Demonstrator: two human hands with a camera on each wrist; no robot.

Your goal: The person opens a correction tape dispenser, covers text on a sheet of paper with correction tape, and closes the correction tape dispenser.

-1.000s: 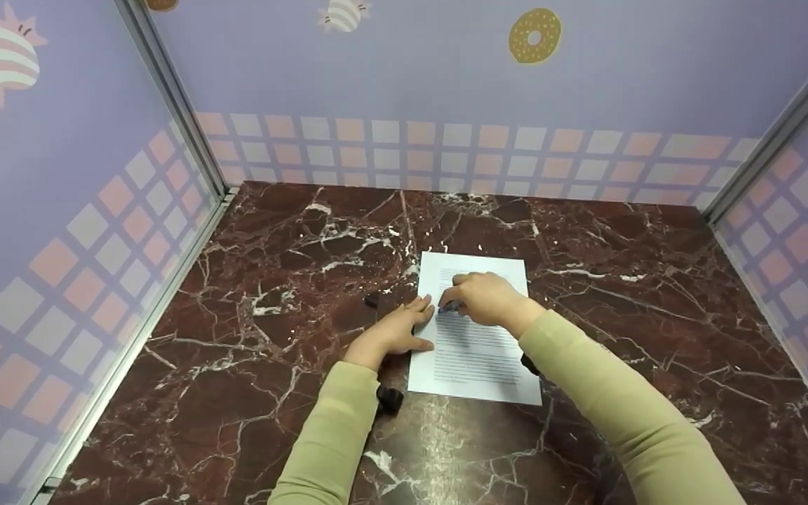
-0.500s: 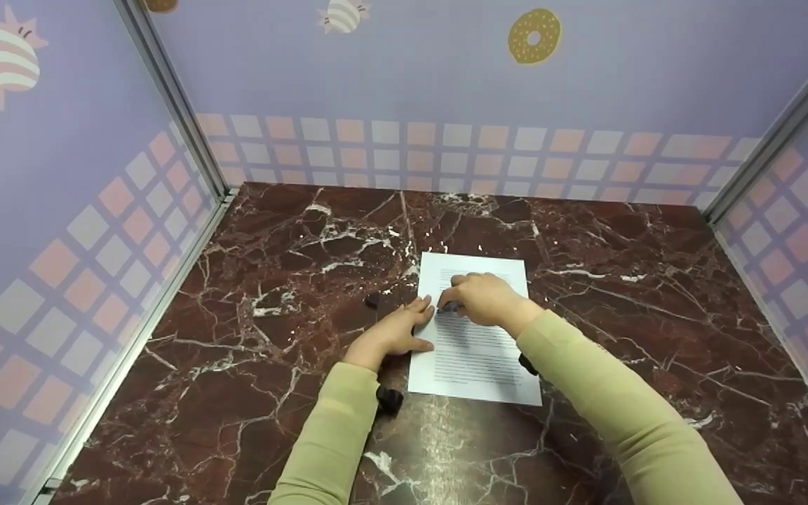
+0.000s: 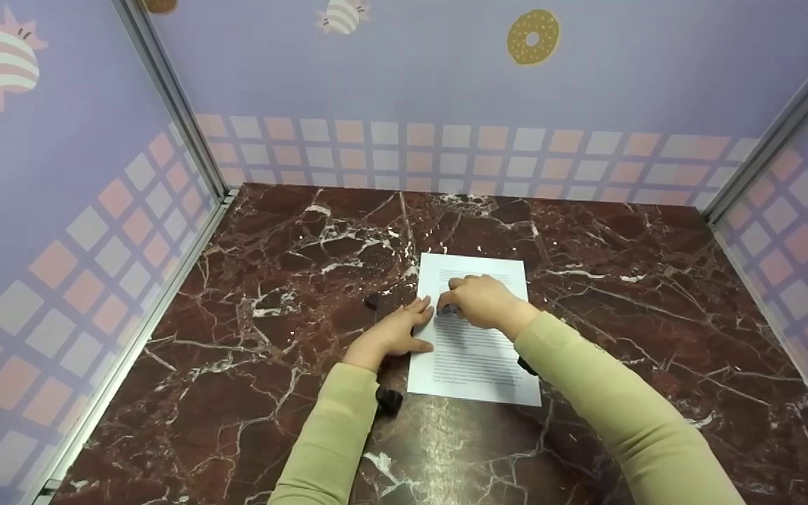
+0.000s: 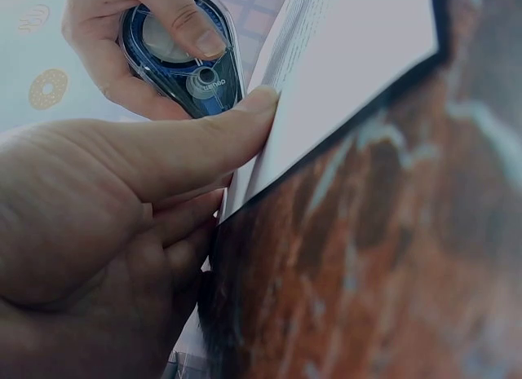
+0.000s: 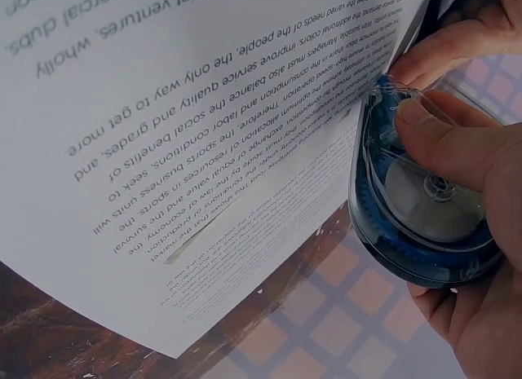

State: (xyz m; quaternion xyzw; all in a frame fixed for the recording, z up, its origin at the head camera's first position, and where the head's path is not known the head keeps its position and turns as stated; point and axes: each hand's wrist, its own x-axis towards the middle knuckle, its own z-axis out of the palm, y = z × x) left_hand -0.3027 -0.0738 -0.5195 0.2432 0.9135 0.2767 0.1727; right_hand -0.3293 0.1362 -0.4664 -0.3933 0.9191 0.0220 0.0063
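A printed sheet of paper [image 3: 477, 379] lies on the dark red marbled table. My right hand [image 3: 487, 301] grips a blue, clear-cased correction tape [image 5: 412, 212] between thumb and fingers. Its tip meets the sheet near the left ends of the printed lines, above the middle of the page. My left hand [image 3: 393, 333] rests along the sheet's left edge, with fingers and thumb extended onto the paper. In the left wrist view, the left thumb [image 4: 204, 147] lies close to the correction tape. A pale strip [image 5: 196, 236] crosses some text in the right wrist view.
A small dark object [image 3: 371, 301] lies on the table just beyond the left hand. Patterned purple panels [image 3: 390, 77] stand behind and on both sides. A black wrist device [image 3: 388, 401] sits at the left cuff.
My right wrist and sleeve have shifted very slightly left, with the correction tape still in hand and against the sheet. The left hand and paper look unchanged.
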